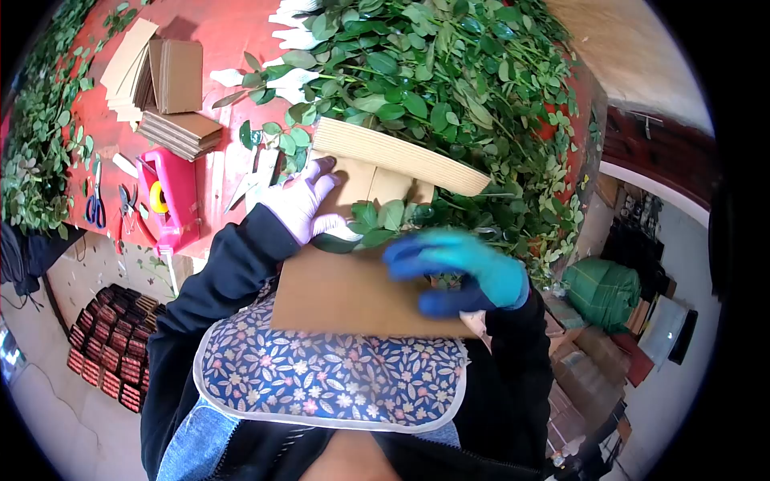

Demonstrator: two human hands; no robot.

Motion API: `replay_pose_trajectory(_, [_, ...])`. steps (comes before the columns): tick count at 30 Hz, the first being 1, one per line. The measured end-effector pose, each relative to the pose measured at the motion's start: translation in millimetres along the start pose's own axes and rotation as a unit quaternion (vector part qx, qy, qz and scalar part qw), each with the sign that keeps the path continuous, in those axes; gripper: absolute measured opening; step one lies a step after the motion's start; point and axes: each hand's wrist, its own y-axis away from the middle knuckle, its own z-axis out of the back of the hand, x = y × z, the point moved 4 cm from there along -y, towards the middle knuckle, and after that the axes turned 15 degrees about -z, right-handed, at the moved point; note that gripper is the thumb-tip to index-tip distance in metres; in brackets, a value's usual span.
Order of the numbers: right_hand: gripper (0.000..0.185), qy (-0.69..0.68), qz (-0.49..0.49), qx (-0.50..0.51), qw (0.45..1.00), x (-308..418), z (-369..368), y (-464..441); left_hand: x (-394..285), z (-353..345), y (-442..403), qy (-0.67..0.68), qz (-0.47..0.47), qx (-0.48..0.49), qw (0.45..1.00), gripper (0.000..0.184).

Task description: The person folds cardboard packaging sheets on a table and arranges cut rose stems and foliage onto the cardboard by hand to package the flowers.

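Observation:
My left hand [309, 200], in a pale thin glove, rests with fingers and thumb apart on a brown cardboard piece [349, 180]. Leafy stems [377, 224] lie just beside its thumb. My right hand [465, 268], in a teal and blue glove, is blurred by motion, its fingers apart over a flat cardboard sheet [345, 293]. That sheet lies at the table's near edge, above my flowered apron [337, 381]. Beyond the left hand a ribbed corrugated strip [401, 152] slants across the cardboard piece and the foliage.
Many leafy stems [449, 72] cover the red table's right side, with white-wrapped heads [293, 80] at their left. Cardboard stacks [180, 76], a pink tape dispenser [172, 200], blue-handled scissors [95, 208], pruning shears [128, 208] and a silver blade [241, 191] lie at left.

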Motion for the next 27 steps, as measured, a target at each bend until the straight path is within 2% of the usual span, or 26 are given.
replay_pose_trajectory(1, [0.033,-0.040,0.012,0.079,0.996,2.7,-10.4,-2.8,-1.2,2.8,-1.1,-0.001,-0.003,-0.002,1.000,0.068])
replay_pose_trajectory(4, [0.031,0.012,-0.028,0.075,0.997,-11.4,-39.9,-7.1,-9.2,9.6,-0.5,0.026,-0.009,0.033,0.999,0.099])
replay_pose_trajectory(7, [0.046,0.128,0.033,-0.014,0.991,-18.0,-51.3,-10.8,-11.3,13.9,1.7,0.019,-0.009,0.067,0.998,0.102])
replay_pose_trajectory(8, [0.046,0.129,0.033,-0.011,0.991,-17.1,-55.3,-9.1,-8.9,11.8,1.0,0.022,-0.002,0.085,0.996,0.103])
replay_pose_trajectory(10, [0.064,0.136,-0.109,-0.019,0.985,-25.3,-62.8,-5.8,-9.2,12.0,-1.5,0.014,0.003,0.098,0.995,0.103])
replay_pose_trajectory(11, [0.064,0.137,-0.108,-0.020,0.984,-22.4,-64.0,-5.8,-10.5,12.8,-2.5,0.005,0.007,0.113,0.994,0.103])
replay_pose_trajectory(13, [0.076,0.178,-0.158,-0.006,0.971,-20.5,-67.0,-7.0,-11.2,11.3,-2.5,-0.009,0.015,0.131,0.991,0.101])
replay_pose_trajectory(14, [0.070,0.243,-0.099,-0.059,0.963,-26.5,-75.0,-7.2,-11.3,9.3,-2.3,-0.033,0.007,0.135,0.990,0.099])
replay_pose_trajectory(15, [0.070,0.239,-0.097,-0.055,0.965,-38.4,-83.8,-16.8,-2.2,4.9,-2.7,-0.056,0.003,0.143,0.988,0.096])
replay_pose_trajectory(16, [0.063,0.354,-0.098,-0.107,0.924,-40.3,-91.3,-20.0,-2.6,6.7,-2.0,-0.048,-0.011,0.130,0.990,0.090])
replay_pose_trajectory(18, [0.049,0.561,-0.070,-0.182,0.804,-49.9,-105.4,-20.7,-0.3,4.8,-3.0,-0.052,-0.019,0.111,0.992,0.076])
replay_pose_trajectory(19, [0.047,0.591,-0.072,-0.195,0.780,-52.2,-111.1,-16.8,-1.8,2.9,-2.8,-0.066,-0.039,0.091,0.993,0.072])
replay_pose_trajectory(21, [0.048,0.603,-0.074,-0.219,0.763,-53.1,-115.5,-12.9,-8.2,1.1,-1.7,-0.064,-0.035,0.084,0.994,0.068])
replay_pose_trajectory(22, [0.048,0.603,-0.069,-0.218,0.765,-64.7,-108.2,-25.8,8.5,-7.6,-5.0,-0.056,-0.009,0.089,0.994,0.068])
replay_pose_trajectory(23, [0.050,0.543,-0.048,-0.224,0.807,-59.3,-106.5,-22.9,6.6,-9.2,-2.2,-0.057,0.009,0.089,0.994,0.068])
replay_pose_trajectory(24, [0.052,0.481,-0.026,-0.229,0.846,-51.5,-104.1,-20.2,1.4,-7.0,0.6,-0.078,-0.027,0.052,0.995,0.067])
replay_pose_trajectory(25, [0.049,0.370,0.006,-0.241,0.897,-45.5,-95.7,-22.3,4.6,-10.3,1.8,-0.083,-0.030,0.052,0.995,0.069])
replay_pose_trajectory(27, [0.037,0.166,-0.050,-0.166,0.971,-45.3,-73.7,-20.8,6.7,-11.1,0.7,-0.061,-0.001,0.086,0.994,0.071])
